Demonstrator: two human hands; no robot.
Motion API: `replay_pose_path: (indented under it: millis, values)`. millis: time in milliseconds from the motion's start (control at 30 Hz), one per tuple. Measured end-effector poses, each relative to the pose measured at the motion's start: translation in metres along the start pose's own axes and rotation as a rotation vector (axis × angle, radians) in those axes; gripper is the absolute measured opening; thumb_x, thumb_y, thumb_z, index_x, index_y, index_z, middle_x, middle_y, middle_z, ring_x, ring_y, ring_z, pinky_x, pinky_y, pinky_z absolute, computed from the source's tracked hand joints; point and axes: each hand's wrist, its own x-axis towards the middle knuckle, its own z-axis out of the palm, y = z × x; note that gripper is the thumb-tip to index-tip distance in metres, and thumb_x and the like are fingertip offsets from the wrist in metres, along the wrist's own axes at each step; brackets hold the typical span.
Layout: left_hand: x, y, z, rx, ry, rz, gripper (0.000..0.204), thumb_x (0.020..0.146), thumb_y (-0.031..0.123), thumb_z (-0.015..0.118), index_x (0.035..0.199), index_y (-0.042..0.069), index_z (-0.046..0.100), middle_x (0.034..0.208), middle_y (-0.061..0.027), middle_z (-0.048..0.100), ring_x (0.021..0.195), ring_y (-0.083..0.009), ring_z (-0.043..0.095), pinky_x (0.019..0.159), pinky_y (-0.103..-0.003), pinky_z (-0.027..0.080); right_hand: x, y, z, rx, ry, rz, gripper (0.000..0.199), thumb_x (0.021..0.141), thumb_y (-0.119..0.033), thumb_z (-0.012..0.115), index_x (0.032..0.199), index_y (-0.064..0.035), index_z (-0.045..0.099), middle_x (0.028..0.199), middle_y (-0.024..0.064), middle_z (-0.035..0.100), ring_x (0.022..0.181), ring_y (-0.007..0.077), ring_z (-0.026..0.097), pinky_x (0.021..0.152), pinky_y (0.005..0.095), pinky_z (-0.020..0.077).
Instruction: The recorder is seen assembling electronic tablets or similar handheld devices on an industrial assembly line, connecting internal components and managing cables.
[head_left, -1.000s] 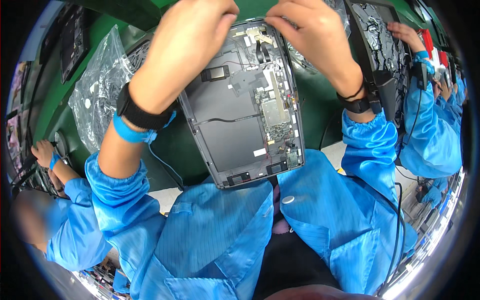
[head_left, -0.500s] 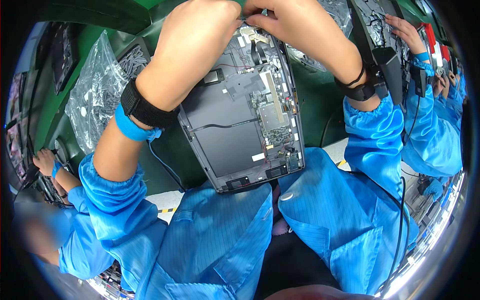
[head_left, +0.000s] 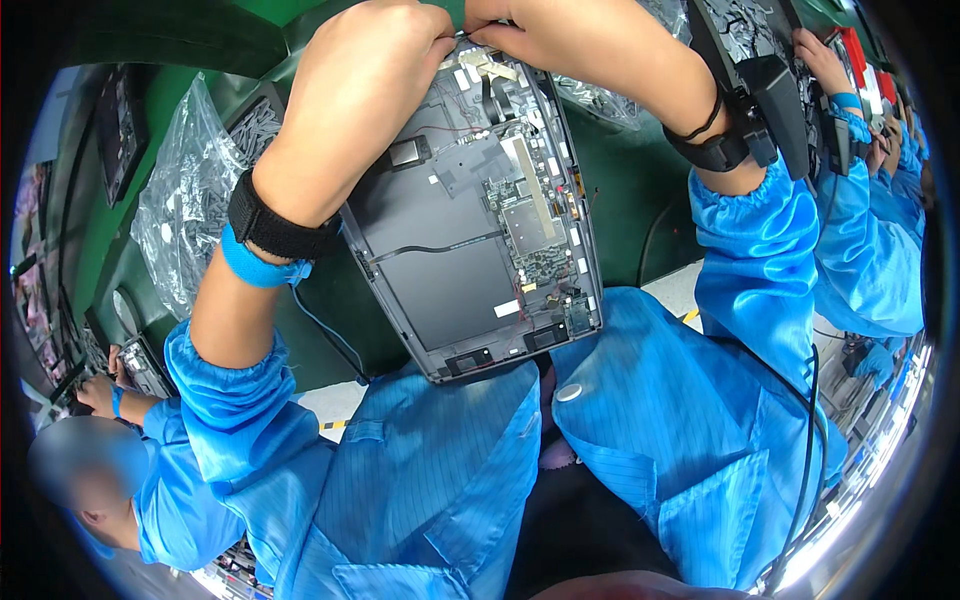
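Observation:
An open tablet housing lies tilted in front of me, its near edge by my lap. Inside it are a green circuit board, a black flat cable and a dark bare plate. At its far edge my left hand is bent over with thumb and fingers pressed together. My right hand meets it there from the other side, its fingers pinched too. The upper frame edge cuts off part of the right hand, and whatever sits between the fingertips is hidden or too small to name.
A clear plastic bag and a tray of small grey parts stand left on the green bench. Another bag lies right of the housing. Co-workers sit on both sides; one hand reaches over parts at the right.
Both my hands and the housing have shifted slightly left in view. My fingers stay together at the far edge. The co-worker at left has come further into view.

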Motion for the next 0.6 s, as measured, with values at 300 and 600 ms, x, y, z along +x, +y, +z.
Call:
replay_pose_path:
  millis: [300, 600]
  values:
    - [-0.0021, -0.0031, 0.0045, 0.053, 0.026, 0.090, 0.010, 0.081, 0.011, 0.066, 0.084, 0.001, 0.067, 0.079, -0.0152, 0.064, 0.079, -0.0348, 0.063, 0.072, -0.043, 0.051, -0.0058, -0.0033, 0.0019, -0.179, 0.010, -0.107, 0.009, 0.078, -0.009, 0.059, 0.073, -0.0019, 0.061, 0.073, 0.0171, 0.063, 0.074, 0.0342, 0.065, 0.069, 0.0418, 0.0520]
    - [-0.0035, 0.0017, 0.0064, 0.146, 0.022, 0.085, 0.011, 0.080, 0.012, 0.067, 0.080, 0.001, 0.065, 0.076, -0.0155, 0.062, 0.076, -0.0351, 0.063, 0.069, -0.045, 0.051, -0.0075, -0.0091, 0.0090, -0.265, 0.032, -0.103, 0.011, 0.080, -0.011, 0.058, 0.073, -0.0022, 0.060, 0.072, 0.0154, 0.063, 0.074, 0.0329, 0.065, 0.070, 0.0399, 0.0522]
